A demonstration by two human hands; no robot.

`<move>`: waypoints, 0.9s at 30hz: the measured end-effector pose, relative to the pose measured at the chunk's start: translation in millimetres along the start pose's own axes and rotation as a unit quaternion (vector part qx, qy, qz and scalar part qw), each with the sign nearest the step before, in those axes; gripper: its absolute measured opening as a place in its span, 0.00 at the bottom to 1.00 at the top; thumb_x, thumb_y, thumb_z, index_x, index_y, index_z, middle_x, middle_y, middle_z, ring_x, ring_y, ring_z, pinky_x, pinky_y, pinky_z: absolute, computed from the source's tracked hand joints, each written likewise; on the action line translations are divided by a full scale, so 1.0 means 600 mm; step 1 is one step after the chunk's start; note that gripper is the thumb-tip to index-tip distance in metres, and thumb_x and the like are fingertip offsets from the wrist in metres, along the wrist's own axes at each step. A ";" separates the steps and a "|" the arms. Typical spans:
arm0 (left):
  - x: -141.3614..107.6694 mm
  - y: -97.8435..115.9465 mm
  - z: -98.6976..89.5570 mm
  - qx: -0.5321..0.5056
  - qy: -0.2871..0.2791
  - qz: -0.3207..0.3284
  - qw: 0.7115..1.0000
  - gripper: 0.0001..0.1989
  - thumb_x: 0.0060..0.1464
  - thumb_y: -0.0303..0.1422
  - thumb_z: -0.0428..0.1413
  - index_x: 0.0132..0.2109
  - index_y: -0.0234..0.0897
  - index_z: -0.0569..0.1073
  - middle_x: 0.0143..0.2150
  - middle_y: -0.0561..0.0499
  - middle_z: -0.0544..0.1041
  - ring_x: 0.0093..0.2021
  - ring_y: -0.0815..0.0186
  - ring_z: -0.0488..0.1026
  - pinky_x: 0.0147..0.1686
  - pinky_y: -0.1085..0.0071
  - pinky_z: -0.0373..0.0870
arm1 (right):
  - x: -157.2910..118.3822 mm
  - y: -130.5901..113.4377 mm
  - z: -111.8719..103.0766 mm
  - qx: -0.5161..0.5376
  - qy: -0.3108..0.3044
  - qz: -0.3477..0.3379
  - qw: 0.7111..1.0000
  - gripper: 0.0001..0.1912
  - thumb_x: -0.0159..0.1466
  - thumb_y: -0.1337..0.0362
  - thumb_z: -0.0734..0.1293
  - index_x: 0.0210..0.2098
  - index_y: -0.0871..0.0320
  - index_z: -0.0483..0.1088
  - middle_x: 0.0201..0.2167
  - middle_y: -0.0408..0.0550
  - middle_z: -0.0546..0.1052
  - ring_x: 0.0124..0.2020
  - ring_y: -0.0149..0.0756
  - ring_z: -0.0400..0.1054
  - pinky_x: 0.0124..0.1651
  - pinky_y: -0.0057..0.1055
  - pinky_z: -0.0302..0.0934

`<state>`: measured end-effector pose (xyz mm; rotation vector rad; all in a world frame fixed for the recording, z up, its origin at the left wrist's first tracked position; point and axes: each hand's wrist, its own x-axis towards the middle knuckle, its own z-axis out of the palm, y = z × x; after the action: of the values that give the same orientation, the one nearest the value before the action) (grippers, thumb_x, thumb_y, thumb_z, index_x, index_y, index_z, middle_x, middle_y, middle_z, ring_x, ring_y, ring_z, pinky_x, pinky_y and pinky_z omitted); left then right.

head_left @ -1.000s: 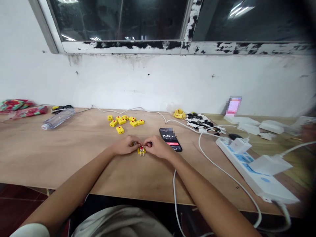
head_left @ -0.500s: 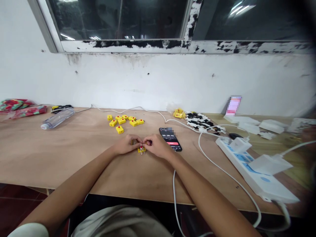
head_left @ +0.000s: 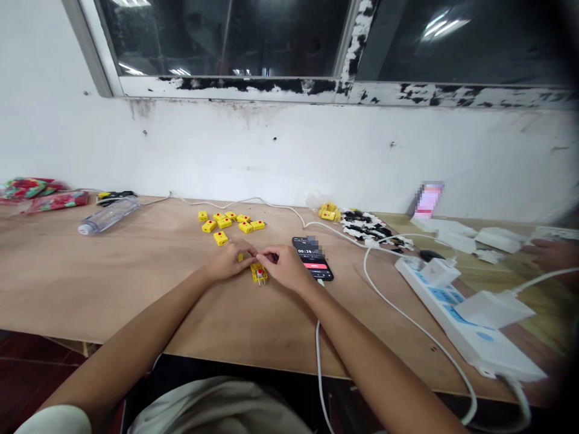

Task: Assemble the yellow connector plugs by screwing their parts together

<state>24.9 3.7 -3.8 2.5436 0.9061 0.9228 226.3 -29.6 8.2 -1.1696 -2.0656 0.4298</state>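
Observation:
A small yellow plastic housing lies on the table between my hands, a red button and white part inside it and two metal pins pointing toward me. Just behind it, my left hand is closed, with a bit of a yellow plastic piece showing between its fingers. My right hand is pinched, its fingertips meeting those of the left above the housing. Whatever the right fingers hold is too small and hidden to name. Several yellow blocks with red buttons sit beyond my left hand.
A phone with a running timer lies right of my right hand. Further right are a white power strip, cables and black-and-white parts. A bottle lies at left. Another person's hand shows at the right edge.
My fingertips have shifted slightly up and away from the yellow housing, which now shows more fully. The view has tilted a little. The other person's hand has come into clearer sight at right.

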 end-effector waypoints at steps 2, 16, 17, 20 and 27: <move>0.001 -0.001 -0.004 0.028 0.005 0.015 0.999 0.09 0.64 0.36 0.54 0.41 0.37 0.77 0.39 0.47 0.80 0.42 0.60 0.75 0.45 0.64 0.68 | 0.006 -0.002 0.006 -0.010 0.008 0.018 1.000 0.14 0.63 0.62 0.65 0.22 0.60 0.72 0.19 0.41 0.68 0.23 0.28 0.55 0.30 0.28 0.48; 0.001 -0.030 -0.025 0.077 -0.038 0.026 0.996 0.06 0.57 0.31 0.55 0.39 0.36 0.76 0.38 0.46 0.80 0.40 0.60 0.74 0.43 0.65 0.68 | 0.047 0.001 0.025 -0.056 -0.053 -0.079 0.994 0.09 0.55 0.75 0.63 0.20 0.59 0.64 0.20 0.39 0.64 0.25 0.27 0.55 0.32 0.27 0.48; 0.000 -0.030 -0.027 0.076 -0.040 0.025 0.996 0.06 0.56 0.31 0.54 0.38 0.36 0.75 0.37 0.47 0.80 0.39 0.60 0.74 0.42 0.66 0.68 | 0.050 0.001 0.027 -0.060 -0.055 -0.096 0.992 0.10 0.55 0.76 0.63 0.20 0.58 0.63 0.21 0.39 0.64 0.26 0.28 0.55 0.33 0.27 0.48; -0.001 -0.029 -0.031 0.075 -0.048 0.026 0.996 0.06 0.54 0.29 0.52 0.37 0.36 0.73 0.36 0.47 0.78 0.38 0.62 0.73 0.40 0.68 0.67 | 0.055 0.001 0.031 -0.070 -0.057 -0.134 0.987 0.11 0.56 0.75 0.63 0.21 0.57 0.60 0.22 0.40 0.63 0.27 0.29 0.56 0.34 0.28 0.48; 0.004 -0.033 -0.027 0.086 -0.066 0.046 0.993 0.07 0.56 0.30 0.46 0.33 0.37 0.69 0.32 0.49 0.73 0.34 0.62 0.67 0.39 0.67 0.64 | 0.052 0.004 0.039 -0.081 -0.037 -0.159 0.983 0.11 0.58 0.74 0.63 0.22 0.56 0.59 0.23 0.41 0.64 0.28 0.30 0.57 0.35 0.28 0.49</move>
<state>6.7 21.3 0.4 2.7760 0.8700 0.7180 200.6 -0.7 3.9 -0.8991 -2.3379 0.1570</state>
